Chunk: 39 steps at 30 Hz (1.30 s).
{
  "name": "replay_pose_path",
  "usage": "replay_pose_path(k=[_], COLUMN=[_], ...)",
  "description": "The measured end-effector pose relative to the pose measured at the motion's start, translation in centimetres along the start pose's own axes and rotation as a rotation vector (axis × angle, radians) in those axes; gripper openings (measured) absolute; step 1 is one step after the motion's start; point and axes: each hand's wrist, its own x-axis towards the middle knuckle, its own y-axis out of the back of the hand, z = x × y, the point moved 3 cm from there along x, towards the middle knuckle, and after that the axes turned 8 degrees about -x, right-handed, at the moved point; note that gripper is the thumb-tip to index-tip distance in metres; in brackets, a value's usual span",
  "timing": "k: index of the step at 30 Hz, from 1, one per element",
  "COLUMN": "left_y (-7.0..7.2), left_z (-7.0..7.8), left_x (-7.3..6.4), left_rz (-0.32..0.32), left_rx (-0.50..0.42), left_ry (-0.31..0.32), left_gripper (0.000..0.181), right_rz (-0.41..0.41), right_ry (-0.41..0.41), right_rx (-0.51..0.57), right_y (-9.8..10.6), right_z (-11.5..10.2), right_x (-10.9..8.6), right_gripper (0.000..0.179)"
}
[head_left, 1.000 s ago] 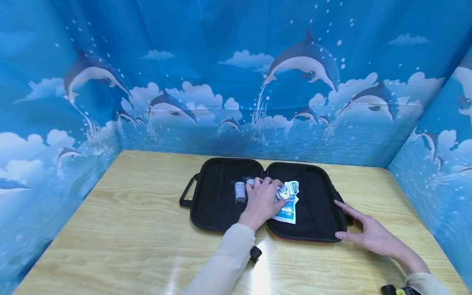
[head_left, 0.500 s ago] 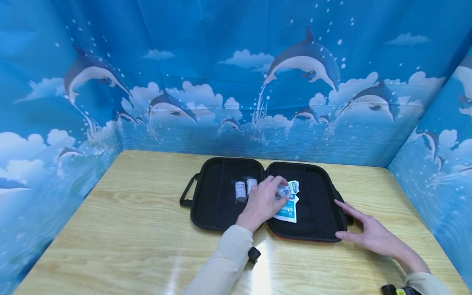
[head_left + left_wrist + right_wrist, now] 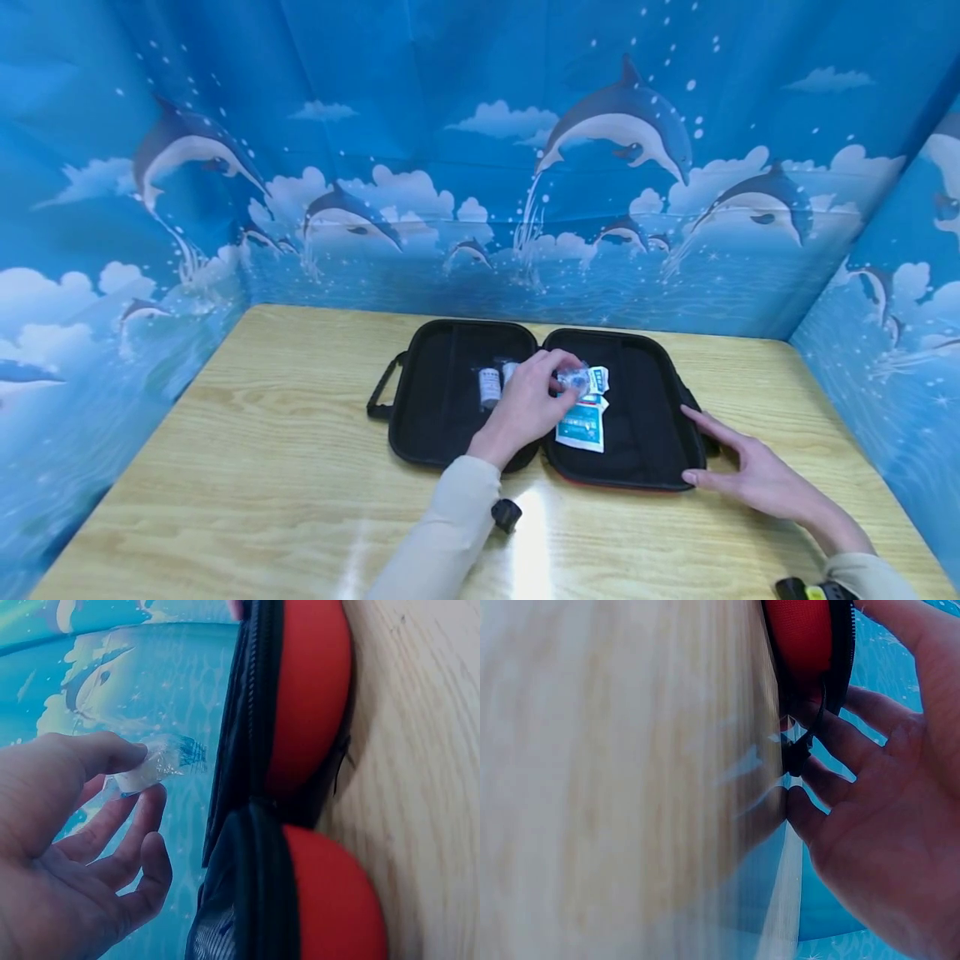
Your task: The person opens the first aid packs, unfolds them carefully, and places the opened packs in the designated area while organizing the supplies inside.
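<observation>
My left hand (image 3: 519, 408) pinches a small white roll in a clear wrapper (image 3: 154, 769) between thumb and fingers, above the open zip case (image 3: 633, 450). The case is black inside and red outside. Blue-and-white sachets (image 3: 579, 428) lie in its right half, just below the held roll. A wrapped white roll (image 3: 490, 388) lies in the left half, with another wrapped roll partly behind my left hand. My right hand (image 3: 757, 475) rests at the right rim of the case, thumb and index finger spread along it. In the right wrist view, its other fingers are beside the black strap (image 3: 799, 754).
The case lies on a wooden table (image 3: 285, 433) near its back edge. A black carry handle (image 3: 382, 387) sticks out on the left. Behind and beside the table hangs a blue dolphin-print curtain (image 3: 450, 167).
My left hand has lifted the wrapped roll off the sachets and tilted it up a little, exposing more of them. My right hand has stayed at the rim.
</observation>
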Motion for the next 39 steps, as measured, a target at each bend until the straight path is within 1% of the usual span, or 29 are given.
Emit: replay_pose_path(k=[5,10,18,23,25,32,39], left_y=[1.1,2.2,3.7,4.8,5.2,6.6,8.3], left_z=[-0.3,-0.8,-1.4,-2.0,-2.2,-3.0,-3.9], left_x=[-0.3,-0.7,-1.2,-1.5,-1.6,-2.3,-2.8], left_rz=[0.043,0.076,0.128,0.163,0.172,0.186,0.24], left_rx=[-0.007,-0.008,-0.044,-0.032,-0.029,-0.043,-0.037], left_ry=[0.01,0.032,0.061,0.061,0.062,0.106,0.099], left_gripper=[0.028,0.028,0.03,0.03,0.031,0.031,0.032], right_rz=[-0.003,-0.002,0.0,0.002,0.0,-0.004,-0.005], right_ry=[0.001,-0.004,0.003,-0.002,-0.005,-0.001,-0.001], right_rx=[0.006,-0.014,-0.007,-0.02,-0.012,-0.003,-0.001], right_y=[0.0,0.0,-0.1,0.0,0.0,-0.1,-0.1], right_z=[0.0,0.1,0.2,0.0,0.0,0.1,0.2], right_x=[0.0,0.0,0.1,0.0,0.0,0.0,0.0], right_gripper=[0.09,0.09,0.09,0.09,0.09,0.09,0.09])
